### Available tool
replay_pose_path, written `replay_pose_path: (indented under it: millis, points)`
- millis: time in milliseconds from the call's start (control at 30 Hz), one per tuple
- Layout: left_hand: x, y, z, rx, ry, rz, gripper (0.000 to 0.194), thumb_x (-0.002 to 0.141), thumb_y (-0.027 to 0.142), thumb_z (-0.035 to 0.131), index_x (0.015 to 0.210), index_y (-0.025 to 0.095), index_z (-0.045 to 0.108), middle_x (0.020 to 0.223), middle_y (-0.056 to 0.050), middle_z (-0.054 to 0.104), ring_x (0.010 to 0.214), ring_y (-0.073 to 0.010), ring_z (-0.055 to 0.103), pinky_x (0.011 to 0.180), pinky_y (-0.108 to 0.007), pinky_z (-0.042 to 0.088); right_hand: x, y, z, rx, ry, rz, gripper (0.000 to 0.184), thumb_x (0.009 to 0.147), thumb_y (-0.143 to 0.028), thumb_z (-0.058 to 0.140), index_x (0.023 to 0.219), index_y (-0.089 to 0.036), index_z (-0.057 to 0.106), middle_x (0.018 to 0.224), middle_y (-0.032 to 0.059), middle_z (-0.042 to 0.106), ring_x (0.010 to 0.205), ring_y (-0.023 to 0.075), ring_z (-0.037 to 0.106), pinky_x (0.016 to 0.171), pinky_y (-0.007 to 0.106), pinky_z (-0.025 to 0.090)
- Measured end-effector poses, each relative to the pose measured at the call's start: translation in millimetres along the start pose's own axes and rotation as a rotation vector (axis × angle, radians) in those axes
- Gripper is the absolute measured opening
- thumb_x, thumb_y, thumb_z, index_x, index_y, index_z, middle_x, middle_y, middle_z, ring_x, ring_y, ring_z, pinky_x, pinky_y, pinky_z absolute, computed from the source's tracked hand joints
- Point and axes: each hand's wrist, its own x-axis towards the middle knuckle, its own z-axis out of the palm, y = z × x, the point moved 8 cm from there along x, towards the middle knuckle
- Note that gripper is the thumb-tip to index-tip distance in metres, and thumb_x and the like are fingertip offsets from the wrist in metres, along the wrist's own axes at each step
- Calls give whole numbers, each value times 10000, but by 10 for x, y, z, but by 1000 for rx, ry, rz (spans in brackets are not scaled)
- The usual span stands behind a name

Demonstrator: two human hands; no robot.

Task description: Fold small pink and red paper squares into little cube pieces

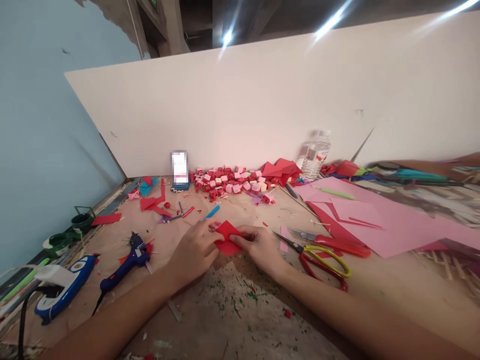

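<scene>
A small red paper piece (227, 237) lies on the worn wooden table in front of me, partly folded. My left hand (195, 250) pinches its left edge, fingers curled on the paper. My right hand (258, 247) grips its right side, thumb pressed on top. Both hands keep the piece down against the table.
Red-and-yellow scissors (322, 260) and a red cutter (337, 245) lie just right of my hands. Pink paper sheets (375, 220) spread to the right. A blue glue gun (127, 262) lies at left. Several small red and pink folded pieces (232, 182), a water bottle (314, 155) and a white board (262, 100) line the back.
</scene>
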Motion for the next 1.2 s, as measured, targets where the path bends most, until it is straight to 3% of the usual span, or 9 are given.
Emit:
replay_pose_path:
  millis: [167,233,333,433,533,600,700,800,1200]
  points:
    - [35,-129,-43,-334,-20,-280,157,994,299,670,914,232,787,1022,-53,812,932,-232,742,860,-348,584,-49,45,2,313,1,112,486,843,-664,845,1009,-208,866,982,109,836,894,290,784,728,363,592]
    - [25,-157,-65,-409,13,-385,207,968,369,697,842,217,759,875,-34,772,779,-203,674,716,-311,541,-66,60,24,434,-13,146,505,808,-637,904,1078,-213,860,1023,118,833,949,296,803,741,355,604]
    - [-14,-171,-13,-580,27,-505,204,918,392,713,820,212,723,831,-28,762,733,-195,673,640,-287,529,-73,58,51,449,-33,146,375,755,-512,982,957,-222,859,992,87,827,915,256,794,721,315,587]
    - [-59,-163,95,-742,3,-587,221,869,370,752,1036,226,728,892,-39,814,785,-225,753,686,-306,592,-73,67,89,337,-70,156,318,762,-500,969,826,-210,853,822,71,808,781,222,752,694,308,547]
    - [-77,-160,133,-840,16,-626,446,843,358,786,1252,251,645,1031,-65,848,830,-243,793,717,-334,641,-65,68,102,292,-76,146,326,784,-516,942,772,-205,845,717,60,773,685,207,707,664,319,517]
    - [-79,-174,129,-887,28,-648,469,859,387,787,1283,254,636,1047,-69,847,809,-241,793,704,-342,652,-58,68,97,307,-65,134,319,787,-512,940,777,-209,843,696,50,760,663,203,693,646,319,506]
    - [-84,-202,167,-925,-41,-693,279,906,478,747,1012,221,725,784,-38,781,661,-230,755,617,-334,625,-53,73,90,302,-55,129,322,794,-513,942,781,-211,831,684,51,762,650,202,687,634,317,490]
    - [-80,-235,155,-867,-52,-690,334,904,479,755,728,206,676,591,2,653,523,-169,658,522,-270,538,-56,62,85,297,-57,124,352,800,-528,942,760,-206,806,681,50,764,642,201,688,628,314,477]
    - [-84,-215,182,-980,-40,-706,346,899,456,810,721,167,741,642,-19,709,550,-138,668,544,-231,563,-53,27,112,232,-115,66,380,882,-542,890,777,-188,803,620,27,735,563,145,604,602,290,457]
